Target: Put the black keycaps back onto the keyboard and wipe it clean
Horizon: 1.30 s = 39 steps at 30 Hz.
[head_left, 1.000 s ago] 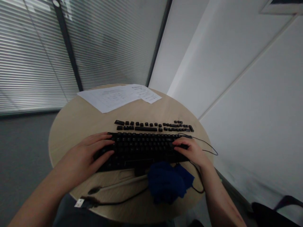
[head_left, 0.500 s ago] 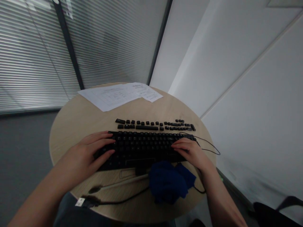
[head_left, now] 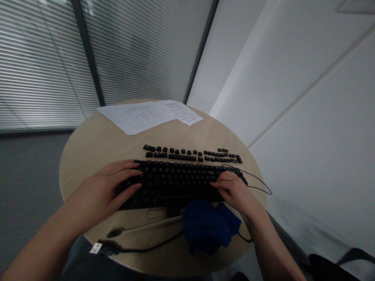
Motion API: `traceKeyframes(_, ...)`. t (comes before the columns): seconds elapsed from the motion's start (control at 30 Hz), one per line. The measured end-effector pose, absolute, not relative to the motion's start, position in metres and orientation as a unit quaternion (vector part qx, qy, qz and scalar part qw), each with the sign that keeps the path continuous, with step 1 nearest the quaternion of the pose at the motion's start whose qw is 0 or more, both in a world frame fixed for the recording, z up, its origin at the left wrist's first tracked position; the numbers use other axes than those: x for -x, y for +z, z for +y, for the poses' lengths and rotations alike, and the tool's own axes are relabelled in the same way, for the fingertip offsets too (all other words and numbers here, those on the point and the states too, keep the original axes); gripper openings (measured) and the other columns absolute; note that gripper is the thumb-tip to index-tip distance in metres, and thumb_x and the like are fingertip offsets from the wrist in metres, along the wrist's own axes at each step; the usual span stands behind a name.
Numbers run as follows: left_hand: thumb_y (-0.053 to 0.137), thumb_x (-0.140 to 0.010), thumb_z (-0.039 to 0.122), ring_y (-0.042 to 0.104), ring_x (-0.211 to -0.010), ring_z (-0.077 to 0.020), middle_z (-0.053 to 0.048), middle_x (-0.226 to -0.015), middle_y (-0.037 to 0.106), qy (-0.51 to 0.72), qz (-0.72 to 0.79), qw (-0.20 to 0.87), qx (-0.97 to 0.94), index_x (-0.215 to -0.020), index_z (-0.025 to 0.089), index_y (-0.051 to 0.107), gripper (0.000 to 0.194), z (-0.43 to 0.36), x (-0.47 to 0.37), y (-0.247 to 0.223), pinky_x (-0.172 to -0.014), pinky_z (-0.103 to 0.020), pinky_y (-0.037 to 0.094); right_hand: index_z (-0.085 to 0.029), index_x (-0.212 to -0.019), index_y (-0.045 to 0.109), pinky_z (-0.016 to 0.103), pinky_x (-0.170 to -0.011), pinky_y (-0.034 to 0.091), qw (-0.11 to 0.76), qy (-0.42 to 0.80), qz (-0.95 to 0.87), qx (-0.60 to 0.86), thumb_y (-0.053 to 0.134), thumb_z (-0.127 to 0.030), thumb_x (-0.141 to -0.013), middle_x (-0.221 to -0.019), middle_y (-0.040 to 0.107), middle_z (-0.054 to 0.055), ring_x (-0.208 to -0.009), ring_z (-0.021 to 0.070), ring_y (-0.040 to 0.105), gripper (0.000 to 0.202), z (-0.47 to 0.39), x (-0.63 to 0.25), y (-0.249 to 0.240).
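A black keyboard [head_left: 172, 183] lies across the round wooden table. On its left end rest the fingers of my left hand [head_left: 107, 185], spread apart with the thumb toward the front. My right hand [head_left: 233, 191] is over the right part of the keys, thumb and forefinger pinched together at the key rows. Whatever is between those fingertips is hidden. Just beyond the keyboard, loose black keycaps [head_left: 182, 157] lie in two rough rows, with a long bar-shaped one among them. The keyboard's front strip is dark and its keys there are hard to make out.
A crumpled blue cloth [head_left: 206, 226] sits at the keyboard's front edge. Left of it lie a brush with a pale handle [head_left: 152, 224] and a black cable with a USB plug [head_left: 98, 248]. Printed papers [head_left: 143, 116] cover the table's far side. A thin black wire [head_left: 260, 177] loops at the right.
My right hand's fingers have curled from lying extended on the keys into a pinch, slightly farther left. My left hand stays on the keyboard's left end. The view has shifted slightly.
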<state>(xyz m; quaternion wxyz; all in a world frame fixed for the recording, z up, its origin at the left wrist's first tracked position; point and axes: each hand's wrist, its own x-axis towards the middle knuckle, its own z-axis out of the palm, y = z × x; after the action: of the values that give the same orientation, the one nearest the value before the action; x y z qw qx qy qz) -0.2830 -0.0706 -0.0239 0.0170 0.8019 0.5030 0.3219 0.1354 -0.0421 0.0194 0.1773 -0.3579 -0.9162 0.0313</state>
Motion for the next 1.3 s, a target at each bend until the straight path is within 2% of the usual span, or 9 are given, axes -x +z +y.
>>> traceKeyframes(0.13,0.052,-0.093,0.061,0.067,-0.120,-0.0306,-0.008,-0.132,0.070,0.323,0.502,0.017,-0.802,-0.115,0.028,0.073,0.045,-0.071,0.283,-0.024,-0.106,-0.051,0.055,-0.023,-0.105,0.079,0.042,-0.082,0.045,0.148,0.002,-0.911,0.385,0.057,-0.002,-0.083,-0.091,0.071,0.007,-0.090,0.0236,0.061,0.037,-0.046,-0.133,0.022)
traceKeyframes(0.3,0.050,-0.094,0.061,0.066,-0.121,-0.0299,-0.009,-0.130,0.071,0.317,0.507,0.023,-0.801,-0.114,0.028,0.074,0.045,-0.071,0.282,-0.019,-0.108,-0.052,0.053,-0.023,-0.094,0.079,0.041,-0.079,0.042,0.141,-0.011,-0.902,0.409,0.059,-0.003,-0.081,-0.085,0.071,0.005,-0.090,0.0242,0.061,0.032,-0.044,-0.124,0.022)
traceKeyframes(0.43,0.050,-0.092,0.065,0.066,-0.121,-0.0306,-0.010,-0.131,0.071,0.313,0.516,0.034,-0.796,-0.114,0.027,0.074,0.050,-0.071,0.282,-0.016,-0.108,-0.052,0.053,-0.023,-0.085,0.078,0.040,-0.078,0.046,0.220,-0.007,-0.888,0.404,0.055,-0.001,-0.080,-0.078,0.069,0.005,-0.084,0.0231,0.061,0.032,-0.038,-0.127,0.013)
traceKeyframes(0.57,0.051,-0.091,0.066,0.067,-0.120,-0.0311,-0.010,-0.130,0.072,0.315,0.516,0.034,-0.796,-0.114,0.027,0.074,0.051,-0.071,0.282,-0.016,-0.107,-0.052,0.054,-0.024,-0.089,0.077,0.041,-0.078,0.049,0.354,-0.027,-0.839,0.412,0.048,-0.004,-0.087,-0.080,0.071,0.004,-0.082,0.0229,0.063,0.035,-0.036,-0.140,0.014)
traceKeyframes(0.63,0.051,-0.092,0.064,0.066,-0.121,-0.0309,-0.010,-0.129,0.072,0.314,0.512,0.032,-0.799,-0.114,0.027,0.074,0.049,-0.071,0.282,-0.016,-0.108,-0.052,0.053,-0.024,-0.090,0.077,0.042,-0.077,0.050,0.382,-0.032,-0.825,0.414,0.046,-0.005,-0.089,-0.081,0.072,0.004,-0.082,0.0229,0.063,0.036,-0.036,-0.144,0.017)
traceKeyframes(0.83,0.049,-0.093,0.065,0.066,-0.121,-0.0304,-0.011,-0.128,0.072,0.308,0.511,0.035,-0.802,-0.112,0.026,0.074,0.050,-0.071,0.282,-0.014,-0.108,-0.052,0.053,-0.024,-0.100,0.077,0.042,-0.081,0.051,0.293,0.022,-0.891,0.346,0.045,-0.001,-0.085,-0.086,0.077,0.004,-0.082,0.0219,0.065,0.042,-0.034,-0.142,0.017)
traceKeyframes(1.07,0.051,-0.092,0.064,0.065,-0.122,-0.0314,-0.010,-0.132,0.071,0.301,0.516,0.037,-0.801,-0.113,0.026,0.074,0.049,-0.070,0.284,-0.015,-0.109,-0.053,0.052,-0.023,-0.102,0.078,0.043,-0.086,0.047,0.224,0.012,-0.896,0.384,0.049,0.000,-0.080,-0.084,0.078,0.003,-0.083,0.0226,0.065,0.043,-0.039,-0.139,0.015)
traceKeyframes(1.17,0.051,-0.092,0.064,0.066,-0.121,-0.0316,-0.009,-0.131,0.071,0.301,0.516,0.034,-0.801,-0.111,0.027,0.074,0.048,-0.070,0.284,-0.014,-0.109,-0.053,0.052,-0.024,-0.100,0.078,0.042,-0.083,0.047,0.234,0.008,-0.891,0.389,0.049,0.000,-0.079,-0.083,0.078,0.003,-0.082,0.0225,0.065,0.042,-0.039,-0.138,0.013)
traceKeyframes(1.3,0.052,-0.092,0.062,0.066,-0.122,-0.0309,-0.009,-0.131,0.072,0.297,0.512,0.027,-0.806,-0.112,0.027,0.074,0.046,-0.070,0.285,-0.015,-0.109,-0.052,0.053,-0.023,-0.100,0.076,0.042,-0.083,0.049,0.296,-0.005,-0.877,0.378,0.049,-0.001,-0.079,-0.086,0.077,0.004,-0.084,0.0228,0.065,0.040,-0.034,-0.138,0.009)
